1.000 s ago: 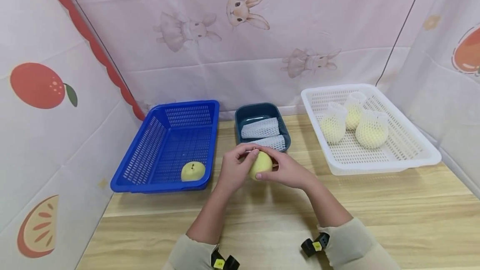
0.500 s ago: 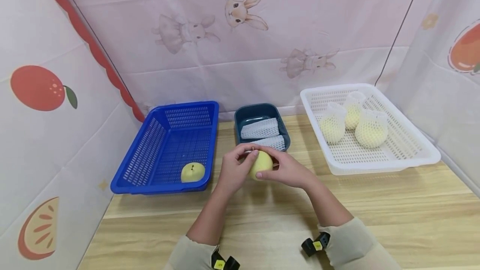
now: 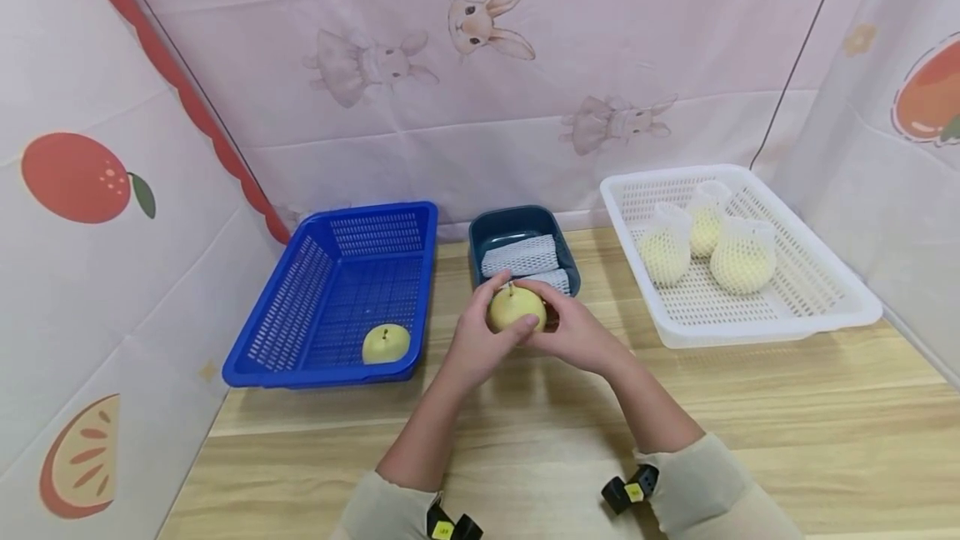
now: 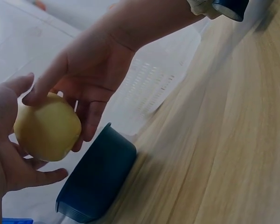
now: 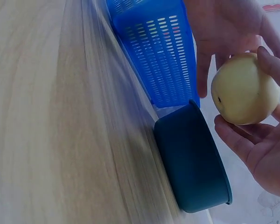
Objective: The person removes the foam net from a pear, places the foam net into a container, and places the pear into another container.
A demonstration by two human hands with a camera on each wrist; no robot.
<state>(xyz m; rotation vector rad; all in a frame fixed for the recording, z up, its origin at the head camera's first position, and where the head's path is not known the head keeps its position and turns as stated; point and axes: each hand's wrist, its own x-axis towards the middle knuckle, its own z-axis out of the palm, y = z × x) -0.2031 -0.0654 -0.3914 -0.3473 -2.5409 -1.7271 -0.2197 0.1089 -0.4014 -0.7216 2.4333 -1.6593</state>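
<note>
Between both hands is a round yellow pear [image 3: 516,309], its stem showing at the top in the head view. My left hand [image 3: 480,340] holds it from the left, with the thumb across its near side. From the right, my right hand [image 3: 581,336] grips it with curled fingers and thumb. In the right wrist view the pear [image 5: 246,88] hangs above the level of a dark teal bin [image 5: 191,158]. Inside that bin lie white foam net sleeves [image 3: 520,257]; the nearer one is partly covered by the hands.
At left stands a blue slotted basket [image 3: 322,377] with one bare pear [image 3: 386,343] in its near right corner. A white basket [image 3: 765,327] at right bears three pears in foam nets [image 3: 742,261]. Behind the wooden table [image 3: 525,457] hangs a printed cloth [image 3: 420,140].
The pear has been turned in the hands and its stem now stands up into view. Both hands have shifted their grip, the left moving slightly up and right. Baskets and bin stay put.
</note>
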